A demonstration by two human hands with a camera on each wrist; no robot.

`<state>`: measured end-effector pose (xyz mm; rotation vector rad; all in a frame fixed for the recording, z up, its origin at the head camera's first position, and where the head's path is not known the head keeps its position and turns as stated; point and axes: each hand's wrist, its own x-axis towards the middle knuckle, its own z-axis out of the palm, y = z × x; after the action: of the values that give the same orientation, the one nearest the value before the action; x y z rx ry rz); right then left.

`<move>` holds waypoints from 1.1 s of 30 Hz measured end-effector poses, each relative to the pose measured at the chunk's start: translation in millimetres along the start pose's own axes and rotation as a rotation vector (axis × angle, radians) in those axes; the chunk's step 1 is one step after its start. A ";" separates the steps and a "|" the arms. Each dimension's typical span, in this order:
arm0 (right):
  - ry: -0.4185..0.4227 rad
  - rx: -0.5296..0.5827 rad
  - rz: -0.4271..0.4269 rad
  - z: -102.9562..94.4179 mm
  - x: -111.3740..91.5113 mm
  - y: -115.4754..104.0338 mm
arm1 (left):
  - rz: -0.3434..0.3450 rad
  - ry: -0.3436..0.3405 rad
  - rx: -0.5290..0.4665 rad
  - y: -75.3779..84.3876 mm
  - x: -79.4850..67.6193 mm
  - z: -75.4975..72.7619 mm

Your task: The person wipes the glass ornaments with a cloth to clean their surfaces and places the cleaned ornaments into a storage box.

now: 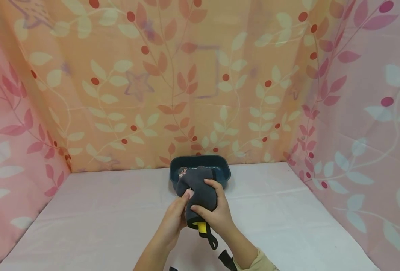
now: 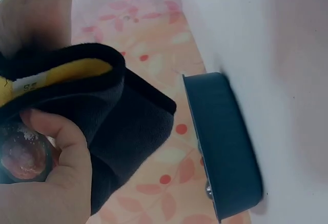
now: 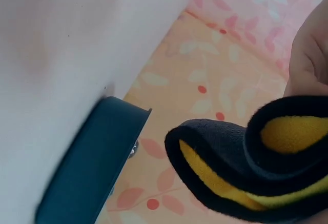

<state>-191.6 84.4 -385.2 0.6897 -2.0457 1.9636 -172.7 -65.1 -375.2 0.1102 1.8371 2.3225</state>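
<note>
Both hands hold a dark grey cloth [image 1: 203,192] with black edging, a yellow reverse and a black hanging loop, bunched above the table. My left hand [image 1: 173,218] grips its left side, with the thumb on top. In the left wrist view, a round, shiny thing with a pinkish middle [image 2: 24,155] shows beside the left thumb, partly wrapped by the cloth; its kind is unclear. My right hand [image 1: 218,212] grips the cloth's right side, thumb across the front. The cloth's folded edge [image 3: 205,183] shows its yellow side in the right wrist view.
Just beyond the hands stands a dark teal tray [image 1: 200,160] on the white-covered table [image 1: 118,214]. A small shiny item [image 1: 183,172] shows at its left. Patterned curtains [image 1: 173,75] enclose the table at the back and sides. A black strap [image 1: 227,259] lies by the right sleeve.
</note>
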 end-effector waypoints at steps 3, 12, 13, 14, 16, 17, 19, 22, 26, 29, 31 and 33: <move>0.047 -0.017 -0.021 1.5 0.5 -1.4 | -0.011 0.000 -0.003 -1.8 -0.6 0.1; 0.131 0.004 -0.074 -0.6 5.0 -5.6 | -0.026 -0.029 -0.059 -1.6 -0.2 0.0; 0.131 0.012 -0.075 -0.9 5.5 -5.6 | -0.024 -0.034 -0.062 -1.9 -0.2 -0.2; 0.132 0.020 -0.078 -1.3 5.8 -5.6 | -0.021 -0.037 -0.066 -2.2 -0.1 -0.2; 0.136 0.031 -0.078 -1.7 6.2 -6.2 | -0.017 -0.043 -0.069 -3.0 0.1 -0.4; 0.139 0.031 -0.078 -2.0 6.4 -6.2 | -0.014 -0.049 -0.067 -3.4 0.0 -0.8; 0.148 0.028 -0.073 -2.5 7.2 -6.6 | -0.013 -0.058 -0.063 -3.8 -0.1 -1.2; 0.173 0.021 -0.037 -3.9 9.5 -6.4 | -0.012 -0.082 -0.065 -4.2 -0.5 -2.6; 0.228 0.096 0.048 -9.5 13.5 -6.6 | -0.003 -0.115 -0.090 -4.4 -1.1 -4.2; 0.284 0.175 0.097 -16.3 14.8 -6.9 | 0.006 -0.100 -0.094 -3.7 -1.6 -4.9; 0.304 0.209 0.102 -20.6 13.9 -6.5 | 0.006 -0.069 -0.085 -2.7 -1.9 -5.6; 0.301 0.208 0.094 -23.4 11.6 -5.5 | 0.004 -0.044 -0.072 -1.9 -2.2 -6.8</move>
<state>-202.7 105.4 -373.0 0.3141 -1.7430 2.1996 -171.6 -71.6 -378.5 0.1538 1.7327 2.3661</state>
